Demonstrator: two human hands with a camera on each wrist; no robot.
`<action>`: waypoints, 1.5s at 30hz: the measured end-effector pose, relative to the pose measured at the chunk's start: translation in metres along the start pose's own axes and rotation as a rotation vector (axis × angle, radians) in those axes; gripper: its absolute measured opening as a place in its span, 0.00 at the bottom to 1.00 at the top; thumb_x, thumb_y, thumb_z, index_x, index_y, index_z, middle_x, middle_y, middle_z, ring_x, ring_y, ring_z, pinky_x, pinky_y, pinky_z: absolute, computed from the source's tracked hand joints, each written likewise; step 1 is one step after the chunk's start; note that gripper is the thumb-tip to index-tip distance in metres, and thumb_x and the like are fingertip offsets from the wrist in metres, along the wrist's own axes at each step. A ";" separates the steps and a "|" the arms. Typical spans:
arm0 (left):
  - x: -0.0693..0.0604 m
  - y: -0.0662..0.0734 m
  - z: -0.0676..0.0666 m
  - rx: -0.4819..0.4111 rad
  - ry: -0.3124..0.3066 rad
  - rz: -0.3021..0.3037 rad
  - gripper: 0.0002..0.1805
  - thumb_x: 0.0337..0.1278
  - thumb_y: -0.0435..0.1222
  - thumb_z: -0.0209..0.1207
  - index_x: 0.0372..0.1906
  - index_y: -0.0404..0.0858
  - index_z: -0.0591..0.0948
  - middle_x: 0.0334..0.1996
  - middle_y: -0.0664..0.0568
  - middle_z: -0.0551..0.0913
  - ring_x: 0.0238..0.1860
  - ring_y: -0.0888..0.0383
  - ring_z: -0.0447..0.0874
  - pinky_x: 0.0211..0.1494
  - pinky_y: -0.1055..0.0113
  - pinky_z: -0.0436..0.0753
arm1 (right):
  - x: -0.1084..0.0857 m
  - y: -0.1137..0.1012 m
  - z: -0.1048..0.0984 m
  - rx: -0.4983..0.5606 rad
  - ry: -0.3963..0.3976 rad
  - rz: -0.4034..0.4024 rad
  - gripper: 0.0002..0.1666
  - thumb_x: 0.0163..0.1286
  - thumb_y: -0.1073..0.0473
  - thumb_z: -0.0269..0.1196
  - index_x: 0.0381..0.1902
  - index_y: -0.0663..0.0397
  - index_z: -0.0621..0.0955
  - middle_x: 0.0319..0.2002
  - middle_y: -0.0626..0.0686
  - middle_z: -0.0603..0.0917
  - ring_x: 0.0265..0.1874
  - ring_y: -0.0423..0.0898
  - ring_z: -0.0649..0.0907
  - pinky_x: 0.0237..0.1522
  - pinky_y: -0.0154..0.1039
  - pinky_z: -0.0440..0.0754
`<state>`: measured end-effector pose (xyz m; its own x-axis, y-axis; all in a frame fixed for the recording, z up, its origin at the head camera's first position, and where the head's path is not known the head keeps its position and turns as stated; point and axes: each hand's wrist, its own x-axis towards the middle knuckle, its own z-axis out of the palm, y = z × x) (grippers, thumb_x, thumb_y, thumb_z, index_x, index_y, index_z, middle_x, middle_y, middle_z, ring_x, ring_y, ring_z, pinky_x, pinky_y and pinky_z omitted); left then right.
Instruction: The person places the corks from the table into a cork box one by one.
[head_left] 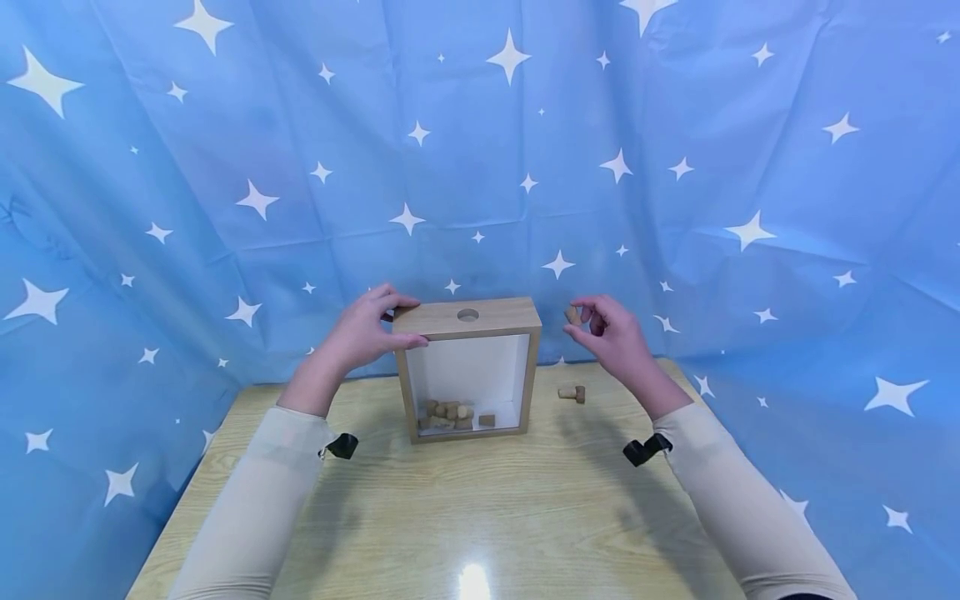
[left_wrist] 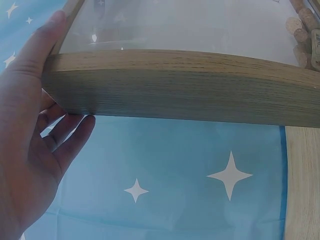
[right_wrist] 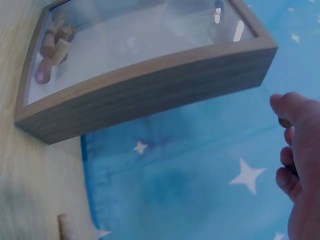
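A shallow wooden box (head_left: 502, 312) with a clear front stands upright on the table, a round hole in its top. Several corks (head_left: 450, 410) lie at its bottom, most toward the left. My left hand (head_left: 362, 327) grips the box's upper left corner, thumb on the front edge and fingers over the top and back. Just off the upper right corner, my right hand (head_left: 617, 335) pinches a cork (head_left: 572, 315) between thumb and fingertips. In the right wrist view the fingers largely hide that cork (right_wrist: 284, 122).
Right of the box, a cork stopper with a darker head (head_left: 580, 395) lies on the light wooden table (head_left: 465, 500). Behind and around the table hangs a blue curtain (head_left: 480, 183) with white stars. Black straps (head_left: 645, 451) hang at the sleeves.
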<state>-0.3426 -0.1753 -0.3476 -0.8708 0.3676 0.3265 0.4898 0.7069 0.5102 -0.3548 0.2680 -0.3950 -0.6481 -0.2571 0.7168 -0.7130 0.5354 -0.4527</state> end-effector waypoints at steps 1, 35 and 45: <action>0.000 0.000 0.000 0.003 -0.001 0.000 0.45 0.55 0.63 0.80 0.74 0.46 0.84 0.52 0.54 0.78 0.53 0.49 0.75 0.55 0.49 0.76 | 0.002 -0.003 0.000 0.006 0.002 -0.003 0.23 0.68 0.70 0.79 0.59 0.60 0.87 0.39 0.53 0.81 0.26 0.44 0.72 0.30 0.31 0.70; -0.001 -0.001 0.000 -0.003 0.006 0.007 0.43 0.56 0.59 0.81 0.74 0.46 0.84 0.51 0.53 0.77 0.52 0.46 0.76 0.54 0.49 0.76 | 0.062 -0.077 0.022 0.203 -0.048 0.001 0.16 0.72 0.66 0.77 0.56 0.56 0.91 0.38 0.53 0.85 0.33 0.49 0.80 0.36 0.35 0.78; 0.000 0.000 0.000 -0.042 -0.001 -0.001 0.40 0.58 0.55 0.82 0.73 0.45 0.85 0.52 0.53 0.77 0.58 0.41 0.79 0.59 0.46 0.78 | 0.074 -0.090 0.045 0.152 -0.137 -0.053 0.17 0.74 0.64 0.76 0.59 0.57 0.91 0.40 0.51 0.88 0.31 0.47 0.81 0.33 0.42 0.79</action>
<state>-0.3428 -0.1757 -0.3477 -0.8713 0.3676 0.3250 0.4902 0.6813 0.5436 -0.3507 0.1649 -0.3249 -0.6318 -0.3943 0.6674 -0.7723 0.3938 -0.4985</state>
